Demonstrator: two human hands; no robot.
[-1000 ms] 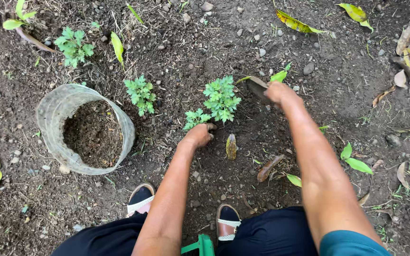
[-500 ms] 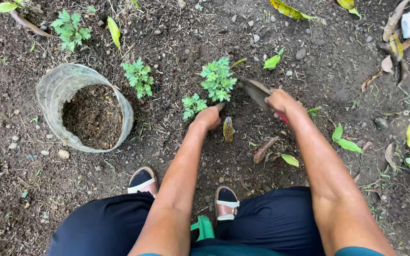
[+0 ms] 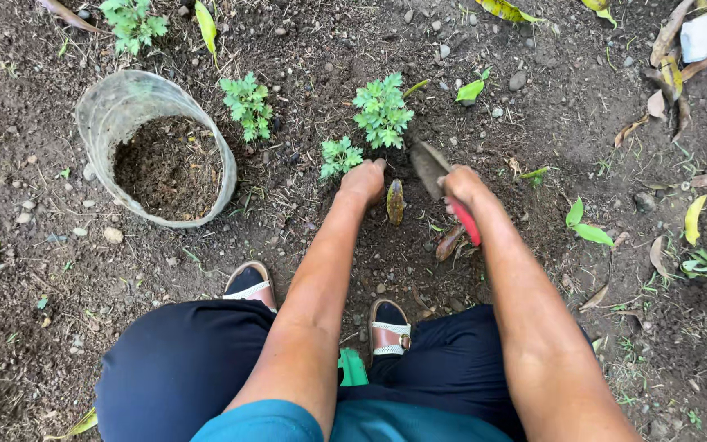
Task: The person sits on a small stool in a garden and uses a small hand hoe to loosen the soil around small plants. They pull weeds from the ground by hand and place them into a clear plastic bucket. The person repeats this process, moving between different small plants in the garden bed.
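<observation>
right hand: your right hand (image 3: 461, 184) is clenched around the red handle of a small garden trowel with a dull metal blade (image 3: 430, 168); the blade tip points at the soil just beside the larger seedling.
left hand: your left hand (image 3: 363, 180) is curled into a loose fist, knuckles pressed into the dark soil at the base of the small green leafy seedling (image 3: 339, 155); whether it grips anything, you cannot tell.
done: the small seedling and the taller bushy green seedling (image 3: 383, 110) stand upright in the ground, so both look planted, as does a third leafy seedling (image 3: 247, 103) near the tub.
left: soil around the small seedling looks loose, likely unfirmed.
surface: bare, stony dark earth (image 3: 34, 270) with fallen yellow and brown leaves.
surroundings: a worn translucent plastic tub half full of soil (image 3: 157, 147) lies tilted, well to the left of your hands; your sandalled feet sit below them.
</observation>
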